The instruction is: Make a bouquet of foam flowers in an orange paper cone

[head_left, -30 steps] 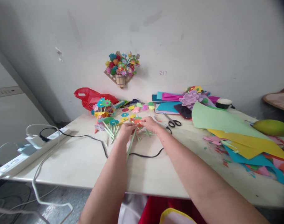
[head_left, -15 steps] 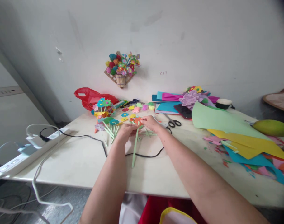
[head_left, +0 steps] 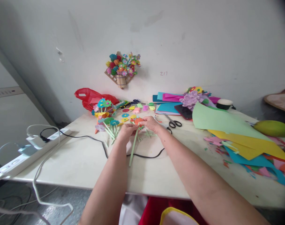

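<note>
Swinging leftward over the last half second, the lower end of the green strip is now pointing closer to the left forearm. Up at its top end, the left hand is pinching it, fingertips all but closed. The right hand is gripping the edge of an orange flower, thumb and finger pressed together. Strip and flower are meeting among the fingers, over the middle of the table; fingers are covering the meeting point, so I cannot tell whether they are joined. Beneath the strip a black cord is crossing the table and disappearing behind that forearm. Pale stems are lying left of the left hand, their ends hard to sort out. Scissors are resting beyond the right wrist. Farther right, a green sheet is hiding part of a yellow one, and a fruit is running out of view.
</note>
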Tool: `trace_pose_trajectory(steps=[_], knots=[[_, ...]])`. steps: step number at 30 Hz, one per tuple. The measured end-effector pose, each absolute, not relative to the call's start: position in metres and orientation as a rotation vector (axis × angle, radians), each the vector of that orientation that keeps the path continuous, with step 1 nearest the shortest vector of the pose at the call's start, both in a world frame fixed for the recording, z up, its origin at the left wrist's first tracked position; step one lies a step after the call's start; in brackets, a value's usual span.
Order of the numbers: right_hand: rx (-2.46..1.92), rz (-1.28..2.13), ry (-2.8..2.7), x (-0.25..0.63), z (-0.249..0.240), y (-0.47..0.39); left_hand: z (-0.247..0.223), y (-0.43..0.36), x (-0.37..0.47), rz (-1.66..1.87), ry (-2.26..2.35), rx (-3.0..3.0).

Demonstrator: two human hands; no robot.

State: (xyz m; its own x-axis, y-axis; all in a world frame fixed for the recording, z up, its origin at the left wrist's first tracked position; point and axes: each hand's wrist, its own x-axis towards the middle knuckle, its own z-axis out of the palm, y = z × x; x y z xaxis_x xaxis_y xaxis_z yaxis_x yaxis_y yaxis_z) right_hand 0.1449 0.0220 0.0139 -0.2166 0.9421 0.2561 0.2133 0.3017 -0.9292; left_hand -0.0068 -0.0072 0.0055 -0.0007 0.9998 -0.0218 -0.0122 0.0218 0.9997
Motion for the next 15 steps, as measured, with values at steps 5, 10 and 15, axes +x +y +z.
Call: trace_pose_trajectory(steps=[5,10,15], knots=[[-1.065,1.030,-1.632,0.1437,0.0138,0.0224,0.0037,-0.0060,-0.0074,1.208,1.209,1.199],[-1.063,1.003,-1.666,0.1440,0.0123,0.0232,0.0028,-0.0054,-0.0072,1.210,1.216,1.202],[-1.089,0.941,-1.702,0.1444,0.0103,0.0253,0.0028,-0.0053,-0.0066,1.199,1.230,1.201]])
